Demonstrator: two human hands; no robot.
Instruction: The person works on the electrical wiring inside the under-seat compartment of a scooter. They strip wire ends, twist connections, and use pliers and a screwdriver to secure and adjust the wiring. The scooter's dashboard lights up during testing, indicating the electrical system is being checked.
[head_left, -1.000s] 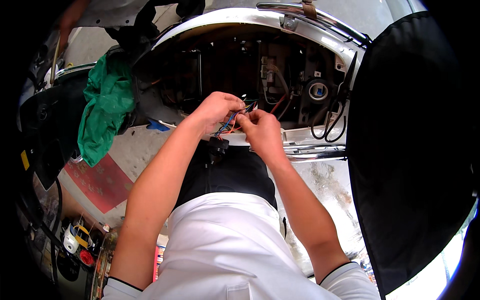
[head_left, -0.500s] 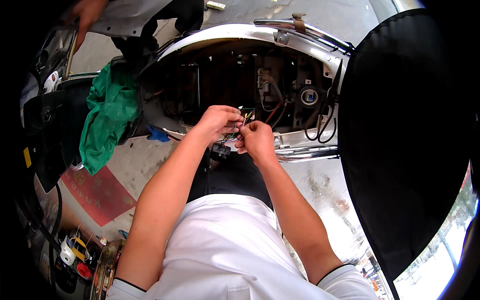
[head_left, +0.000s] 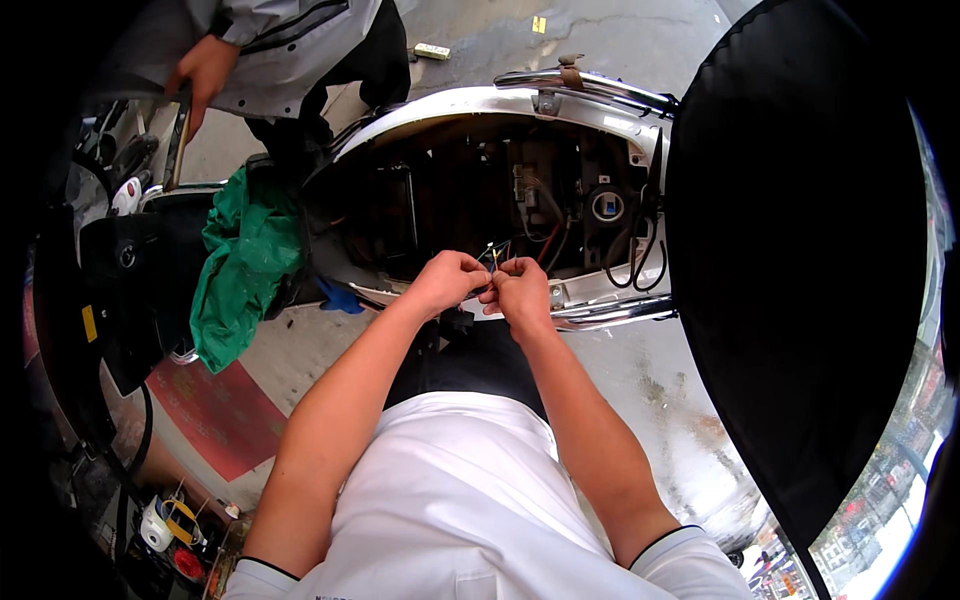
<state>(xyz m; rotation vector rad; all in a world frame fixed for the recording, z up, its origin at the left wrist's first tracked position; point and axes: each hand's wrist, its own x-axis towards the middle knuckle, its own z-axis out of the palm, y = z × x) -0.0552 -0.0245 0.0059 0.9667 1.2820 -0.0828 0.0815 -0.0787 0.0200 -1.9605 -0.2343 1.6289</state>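
Observation:
My left hand [head_left: 447, 281] and my right hand [head_left: 522, 292] meet at the near edge of a white scooter body [head_left: 440, 104] with its seat area open. Both hands are closed, fingertips pinching thin coloured wires [head_left: 495, 254] that rise between them. Which wire each hand holds is too small to tell. Just below my hands, a small black box-shaped part [head_left: 457, 321] is partly covered. Inside the dark compartment lie a wire harness with a pale connector [head_left: 521, 184] and a round black fitting [head_left: 607, 206] with a light centre.
Chrome rails [head_left: 620, 312] flank the body at the right, beside a large black cover [head_left: 800, 250]. A green plastic sheet [head_left: 240, 275] drapes over the left part. Beyond it, another person's hand [head_left: 203, 72] grips a bar. A red mat [head_left: 220, 415] lies on the floor at lower left.
My left fingers have come down closer to my right fingertips at the wires. The whole view has shifted slightly, showing more of the other person. The black box-shaped part is more hidden.

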